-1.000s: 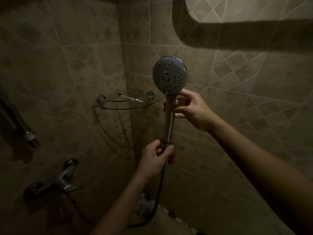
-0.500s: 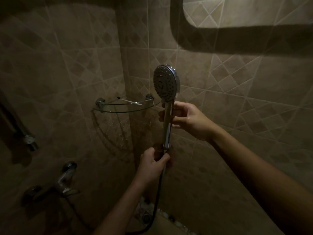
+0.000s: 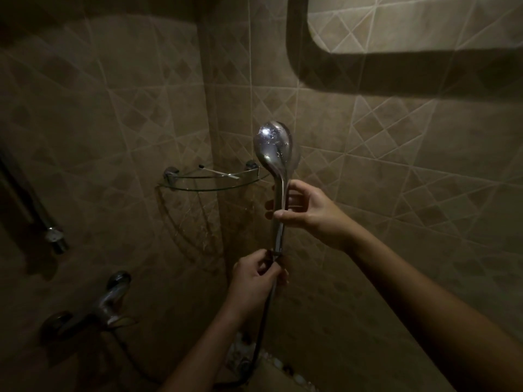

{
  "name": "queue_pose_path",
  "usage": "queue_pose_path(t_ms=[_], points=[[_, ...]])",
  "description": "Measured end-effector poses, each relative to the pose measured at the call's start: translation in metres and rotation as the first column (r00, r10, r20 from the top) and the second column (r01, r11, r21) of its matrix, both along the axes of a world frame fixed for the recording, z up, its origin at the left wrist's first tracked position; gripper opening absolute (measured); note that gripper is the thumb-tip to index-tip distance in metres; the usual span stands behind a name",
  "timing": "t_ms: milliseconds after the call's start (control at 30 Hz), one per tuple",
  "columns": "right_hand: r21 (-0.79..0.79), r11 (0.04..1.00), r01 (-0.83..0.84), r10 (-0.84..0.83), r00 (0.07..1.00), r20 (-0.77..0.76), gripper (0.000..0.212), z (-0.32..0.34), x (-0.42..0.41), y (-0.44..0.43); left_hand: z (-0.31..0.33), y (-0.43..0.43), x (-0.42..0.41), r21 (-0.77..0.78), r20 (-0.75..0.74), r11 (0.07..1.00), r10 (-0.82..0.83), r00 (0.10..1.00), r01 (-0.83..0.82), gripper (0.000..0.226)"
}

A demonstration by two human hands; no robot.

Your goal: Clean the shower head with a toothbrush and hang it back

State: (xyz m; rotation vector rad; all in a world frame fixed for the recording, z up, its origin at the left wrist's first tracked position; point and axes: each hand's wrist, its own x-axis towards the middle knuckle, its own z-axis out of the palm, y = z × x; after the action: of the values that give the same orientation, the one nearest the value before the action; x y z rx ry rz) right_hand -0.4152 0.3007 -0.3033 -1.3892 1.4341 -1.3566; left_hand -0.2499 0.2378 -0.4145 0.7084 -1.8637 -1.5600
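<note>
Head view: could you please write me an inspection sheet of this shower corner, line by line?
Surface: glass shelf fixed in the wall corner.
Job's things: shower head upright, shiny back toward the camera; no toothbrush clearly seen.
Clutter: thin pale stick on the shelf; cannot tell what it is.
Grippers (hands): right hand grips the handle's middle; left hand grips its lower end.
Cables: dark hose hangs down from the handle's lower end.
Surroundings: tiled walls, tap lower left, pipe end at left; dim light.
</note>
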Motion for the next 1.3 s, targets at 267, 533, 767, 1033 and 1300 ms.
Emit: queue_pose_path(t_ms=[267,533,767,1033,1300], points=[[0.021,0.990,0.139,-0.133,0.972,-0.195,0.035,-0.007,0.009,0.001,-0.010,0.003,0.003,0.017,0.008,1.000,0.020,1.000,-0.021,0.011],[0.026,0.994,0.103,-0.102,0.994,-0.029,0.041,-0.008,0.013,0.005,-0.006,0.003,0.005,0.009,-0.041,1.000,-0.005,0.999,0.005,0.019],[0.032,0.995,0.099,-0.095,0.989,-0.117,0.045,-0.009,0.017,0.003,-0.008,0.000,0.008,0.050,-0.025,0.998,0.025,0.999,-0.024,0.012],[0.025,0.988,0.153,-0.152,0.988,-0.041,0.052,-0.008,0.016,0.002,-0.010,-0.001,0.007,0.069,-0.006,0.997,0.040,0.999,-0.040,0.027],[0.040,0.994,0.097,-0.094,0.993,-0.078,0.043,-0.013,0.013,0.000,-0.013,0.002,0.004,0.095,0.021,0.995,0.040,0.999,-0.042,0.018]])
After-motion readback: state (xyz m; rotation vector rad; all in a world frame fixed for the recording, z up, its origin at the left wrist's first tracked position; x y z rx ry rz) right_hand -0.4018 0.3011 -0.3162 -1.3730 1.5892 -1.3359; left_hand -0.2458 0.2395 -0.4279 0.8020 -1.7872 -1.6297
